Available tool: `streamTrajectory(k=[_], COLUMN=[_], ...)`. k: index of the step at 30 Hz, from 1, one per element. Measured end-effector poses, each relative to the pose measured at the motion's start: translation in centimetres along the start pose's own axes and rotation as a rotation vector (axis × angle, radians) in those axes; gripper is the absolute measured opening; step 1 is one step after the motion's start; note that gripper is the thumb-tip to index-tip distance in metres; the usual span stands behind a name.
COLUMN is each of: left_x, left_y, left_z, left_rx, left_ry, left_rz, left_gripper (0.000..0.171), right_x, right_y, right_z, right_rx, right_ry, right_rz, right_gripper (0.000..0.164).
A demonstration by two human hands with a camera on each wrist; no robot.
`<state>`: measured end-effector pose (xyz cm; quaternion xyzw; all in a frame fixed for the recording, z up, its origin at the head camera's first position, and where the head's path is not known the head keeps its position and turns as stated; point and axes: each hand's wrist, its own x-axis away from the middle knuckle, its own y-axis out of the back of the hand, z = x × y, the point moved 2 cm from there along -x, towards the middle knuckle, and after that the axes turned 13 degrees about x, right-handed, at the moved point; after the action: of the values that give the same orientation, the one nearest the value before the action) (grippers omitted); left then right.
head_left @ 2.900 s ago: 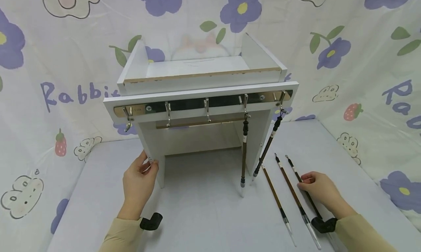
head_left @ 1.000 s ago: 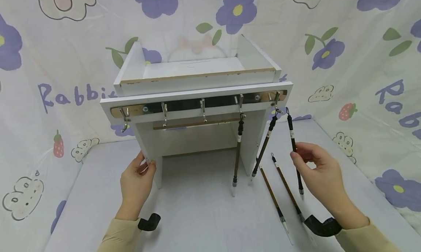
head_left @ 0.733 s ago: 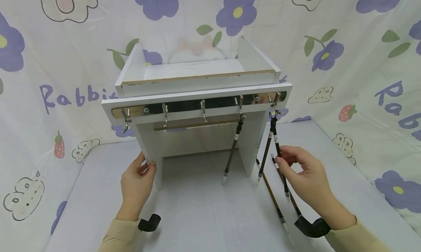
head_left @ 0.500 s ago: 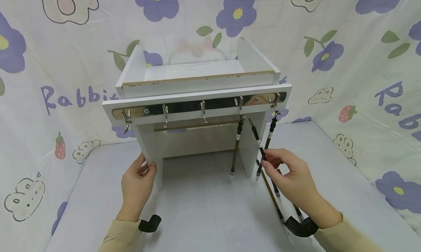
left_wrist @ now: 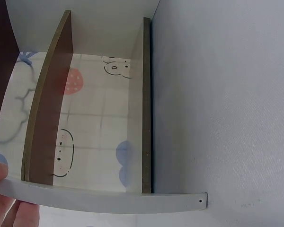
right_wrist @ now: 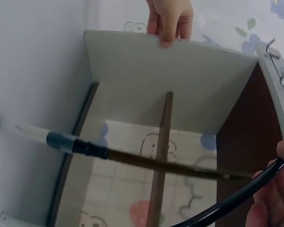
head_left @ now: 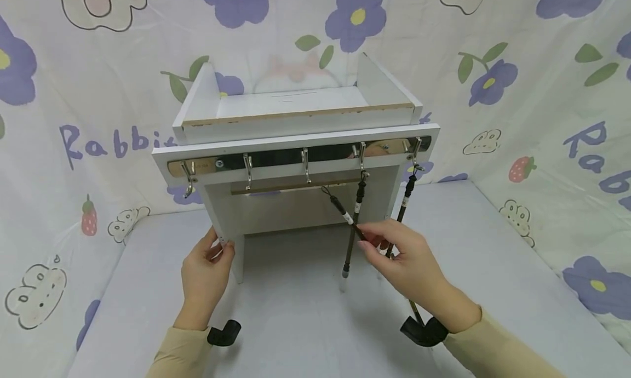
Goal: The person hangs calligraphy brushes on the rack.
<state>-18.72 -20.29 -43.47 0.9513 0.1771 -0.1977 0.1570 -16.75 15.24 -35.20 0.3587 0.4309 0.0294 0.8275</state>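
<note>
A white wooden stand [head_left: 296, 134] carries a metal hook rail [head_left: 278, 161] along its front. My left hand [head_left: 204, 274] pinches the edge of the stand's left side panel. My right hand [head_left: 409, 257] pinches a dark-handled calligraphy brush [head_left: 337, 204], tilted with its loop up and left, below and right of the middle hook [head_left: 305, 167]. Its lower end is hidden behind the hand in the head view. Two more calligraphy brushes hang by their loops: one brush [head_left: 360, 194] on the second hook from the right, another brush [head_left: 407, 192] on the rightmost hook.
Part of a brush [head_left: 416, 312] on the white table [head_left: 305, 323] shows beside my right wrist, the rest covered by the arm. The leftmost hook [head_left: 188, 181] and second hook [head_left: 248, 172] bear nothing. A patterned cloth [head_left: 542, 93] hangs behind.
My right hand has lifted the dark brush off the table and carried it left, its loop passing the two hanging brushes. The left hand stays on the side panel.
</note>
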Motion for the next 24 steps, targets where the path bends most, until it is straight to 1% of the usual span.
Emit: streamTrajectory(k=[5, 10, 15, 24], left_x=[0.0, 0.1, 0.1, 0.1], left_y=[0.0, 0.1, 0.0, 0.0], left_z=[0.0, -0.1, -0.1, -0.1], left_rx=[-0.005, -0.001, -0.014, -0.018], left_ry=[0.007, 0.009, 0.012, 0.004], left_rz=[-0.002, -0.001, -0.001, -0.01], left_gripper=[0.047, 0.047, 0.047, 0.047], right_x=[-0.9, -1.4, -1.6, -1.8], right_y=[-0.7, -1.0, -0.9, -0.9], right_z=[0.5, 0.8, 1.0, 1.1], right_rx=[0.041, 0.071, 0.085, 0.082], right_ry=[0.013, -0.001, -0.02, -0.033], right_rz=[-0.003, 0.001, 0.019, 0.023], right_gripper=[0.026, 0.026, 0.026, 0.026])
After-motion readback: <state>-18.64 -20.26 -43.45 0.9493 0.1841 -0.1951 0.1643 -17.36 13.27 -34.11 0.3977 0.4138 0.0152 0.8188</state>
